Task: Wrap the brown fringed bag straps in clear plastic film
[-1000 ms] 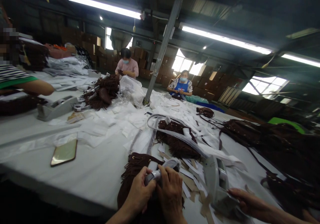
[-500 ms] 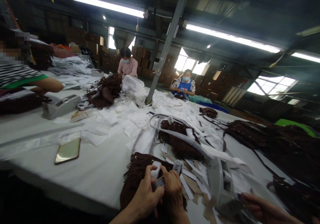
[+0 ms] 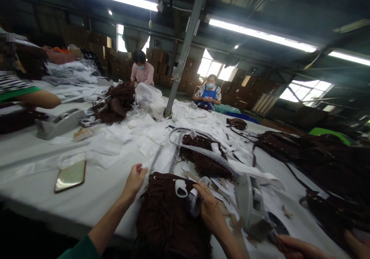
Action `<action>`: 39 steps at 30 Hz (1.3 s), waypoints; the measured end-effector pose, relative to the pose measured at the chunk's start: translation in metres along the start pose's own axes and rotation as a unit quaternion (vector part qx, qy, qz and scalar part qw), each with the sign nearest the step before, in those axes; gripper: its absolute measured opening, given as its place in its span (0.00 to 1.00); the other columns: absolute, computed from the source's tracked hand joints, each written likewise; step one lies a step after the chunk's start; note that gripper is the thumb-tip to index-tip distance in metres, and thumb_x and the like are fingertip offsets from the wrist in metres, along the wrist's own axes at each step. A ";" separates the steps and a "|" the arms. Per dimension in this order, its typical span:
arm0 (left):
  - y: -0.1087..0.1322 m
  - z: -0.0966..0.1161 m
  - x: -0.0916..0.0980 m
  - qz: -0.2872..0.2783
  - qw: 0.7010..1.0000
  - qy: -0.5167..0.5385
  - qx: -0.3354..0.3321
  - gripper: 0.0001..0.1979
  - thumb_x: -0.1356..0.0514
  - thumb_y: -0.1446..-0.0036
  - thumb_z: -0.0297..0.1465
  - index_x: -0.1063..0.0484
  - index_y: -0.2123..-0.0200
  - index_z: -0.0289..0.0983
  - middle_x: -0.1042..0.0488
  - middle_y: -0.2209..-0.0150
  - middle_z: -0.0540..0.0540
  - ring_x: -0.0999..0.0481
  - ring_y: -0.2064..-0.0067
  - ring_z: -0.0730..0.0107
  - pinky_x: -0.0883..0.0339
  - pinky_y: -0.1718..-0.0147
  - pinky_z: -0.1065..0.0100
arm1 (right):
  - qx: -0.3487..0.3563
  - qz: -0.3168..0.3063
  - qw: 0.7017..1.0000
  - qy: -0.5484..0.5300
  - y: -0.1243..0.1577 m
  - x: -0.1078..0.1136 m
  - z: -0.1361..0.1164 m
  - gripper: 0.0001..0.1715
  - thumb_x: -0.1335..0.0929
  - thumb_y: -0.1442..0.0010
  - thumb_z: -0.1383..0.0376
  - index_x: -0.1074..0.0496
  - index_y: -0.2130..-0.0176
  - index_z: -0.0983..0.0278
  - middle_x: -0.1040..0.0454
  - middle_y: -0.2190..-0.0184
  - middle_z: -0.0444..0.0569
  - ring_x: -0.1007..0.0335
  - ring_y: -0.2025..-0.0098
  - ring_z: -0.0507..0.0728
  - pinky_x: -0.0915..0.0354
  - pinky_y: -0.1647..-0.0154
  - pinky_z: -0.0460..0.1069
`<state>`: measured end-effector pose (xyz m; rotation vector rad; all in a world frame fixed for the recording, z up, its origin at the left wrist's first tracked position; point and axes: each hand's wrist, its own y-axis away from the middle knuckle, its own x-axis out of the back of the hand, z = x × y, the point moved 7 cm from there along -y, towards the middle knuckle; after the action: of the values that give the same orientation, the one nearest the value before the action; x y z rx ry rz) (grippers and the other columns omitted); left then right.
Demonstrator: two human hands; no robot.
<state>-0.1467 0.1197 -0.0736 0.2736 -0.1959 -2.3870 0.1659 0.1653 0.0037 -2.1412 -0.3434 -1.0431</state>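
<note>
A dark brown fringed bag (image 3: 169, 216) lies on the white table (image 3: 104, 193) right in front of me. My left hand (image 3: 135, 179) hovers at the bag's upper left corner, fingers loosely curled with nothing in them. My right hand (image 3: 209, 207) rests at the bag's right edge, closed on a grey wrapped strap piece (image 3: 193, 202). A white wrapped loop (image 3: 181, 188) sits on the bag's top between my hands.
A grey tape dispenser (image 3: 251, 207) stands to the right, with another person's hand (image 3: 297, 247) beside it. A second fringed bag (image 3: 204, 160) lies behind, and a phone (image 3: 70, 176) at the left. Paper scraps cover the table. Other people sit around it.
My hands were pressed together on the wrapped strap; the left hand has let go and moved out to the left, and the right hand has shifted right with the strap piece.
</note>
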 end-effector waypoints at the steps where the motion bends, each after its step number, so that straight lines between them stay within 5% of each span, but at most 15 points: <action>1: -0.007 -0.004 -0.001 -0.006 1.000 -0.001 0.018 0.24 0.34 0.57 0.40 0.35 0.59 0.35 0.29 0.63 0.44 0.26 0.61 0.64 0.33 0.59 0.62 | -0.017 0.019 1.000 0.003 0.005 0.003 0.001 0.28 0.44 0.46 0.75 0.26 0.52 0.63 0.27 0.49 0.53 0.33 0.44 0.60 0.36 0.43 0.60; 5: -0.023 -0.012 -0.023 -0.073 0.994 0.016 0.076 0.24 0.33 0.60 0.46 0.34 0.69 0.34 0.31 0.77 0.50 0.30 0.75 0.70 0.34 0.72 0.67 | -0.093 0.123 0.988 -0.007 0.020 0.018 -0.015 0.20 0.39 0.39 0.67 0.28 0.50 0.62 0.27 0.49 0.54 0.32 0.45 0.62 0.36 0.43 0.61; 9: -0.030 0.005 -0.047 -0.127 0.988 0.041 0.078 0.28 0.36 0.61 0.54 0.35 0.76 0.34 0.35 0.82 0.52 0.36 0.81 0.76 0.42 0.80 0.72 | -0.037 0.083 0.995 -0.031 0.025 -0.013 -0.054 0.16 0.36 0.38 0.64 0.27 0.51 0.60 0.29 0.47 0.55 0.33 0.44 0.63 0.33 0.46 0.61; 14: -0.019 0.059 -0.061 -0.190 0.980 0.065 -0.017 0.26 0.37 0.56 0.53 0.33 0.73 0.34 0.34 0.80 0.53 0.38 0.79 0.79 0.45 0.79 0.76 | -0.024 0.053 0.996 -0.060 0.042 -0.056 -0.054 0.15 0.37 0.38 0.68 0.24 0.57 0.59 0.32 0.45 0.54 0.37 0.41 0.63 0.34 0.46 0.63; 18: 0.020 0.088 -0.069 -0.272 0.952 0.017 -0.140 0.22 0.40 0.47 0.49 0.30 0.67 0.33 0.40 0.81 0.56 0.43 0.80 0.80 0.48 0.81 0.77 | -0.085 0.080 0.983 -0.141 0.046 -0.048 -0.040 0.13 0.36 0.39 0.66 0.24 0.58 0.59 0.31 0.45 0.54 0.36 0.42 0.64 0.38 0.43 0.63; 22: 0.068 0.080 -0.081 -0.378 0.905 -0.061 -0.183 0.20 0.44 0.41 0.45 0.28 0.59 0.33 0.32 0.76 0.52 0.37 0.76 0.76 0.42 0.77 0.75 | -0.204 0.152 0.929 -0.269 0.036 -0.021 -0.032 0.17 0.36 0.38 0.56 0.25 0.57 0.62 0.26 0.53 0.54 0.29 0.54 0.61 0.32 0.53 0.55; 25: 0.098 0.076 -0.089 -0.450 0.862 -0.087 -0.216 0.18 0.46 0.39 0.40 0.26 0.55 0.34 0.25 0.63 0.45 0.29 0.62 0.65 0.35 0.62 0.69 | -0.254 0.116 0.852 -0.443 0.012 -0.022 -0.043 0.27 0.39 0.37 0.47 0.27 0.53 0.63 0.24 0.64 0.50 0.34 0.75 0.51 0.36 0.76 0.46; 27: 0.108 0.074 -0.092 -0.478 0.838 -0.120 -0.232 0.16 0.47 0.38 0.38 0.26 0.55 0.35 0.25 0.61 0.45 0.29 0.59 0.64 0.36 0.59 0.68 | -0.263 0.103 0.790 -0.544 -0.006 -0.023 -0.054 0.28 0.36 0.41 0.45 0.29 0.51 0.62 0.25 0.67 0.47 0.40 0.79 0.48 0.41 0.80 0.44; 31: 0.106 0.066 -0.091 -0.461 0.823 -0.214 -0.253 0.14 0.50 0.37 0.36 0.27 0.62 0.35 0.31 0.72 0.51 0.35 0.72 0.73 0.42 0.71 0.73 | -0.298 0.157 0.731 -0.593 -0.029 -0.017 -0.057 0.30 0.27 0.50 0.49 0.31 0.52 0.60 0.25 0.69 0.45 0.38 0.78 0.48 0.41 0.79 0.43; 35: 0.093 0.052 -0.085 -0.413 0.820 -0.267 -0.294 0.17 0.53 0.35 0.38 0.33 0.71 0.36 0.37 0.76 0.53 0.39 0.73 0.73 0.44 0.73 0.72 | -0.309 0.184 0.748 -0.557 -0.034 -0.018 -0.049 0.26 0.25 0.52 0.50 0.29 0.60 0.63 0.27 0.76 0.42 0.43 0.81 0.46 0.46 0.82 0.42; 39: 0.073 0.036 -0.077 -0.368 0.797 -0.312 -0.363 0.20 0.54 0.35 0.40 0.30 0.72 0.37 0.30 0.69 0.47 0.33 0.64 0.66 0.39 0.59 0.64 | -0.315 0.216 0.769 -0.513 -0.030 -0.019 -0.039 0.21 0.26 0.51 0.50 0.27 0.68 0.66 0.28 0.78 0.42 0.48 0.81 0.45 0.47 0.82 0.42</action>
<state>-0.0531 0.1201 -0.0116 -0.9875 0.6536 -2.9977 0.1159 0.1605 0.0195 -3.0383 0.0632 0.4625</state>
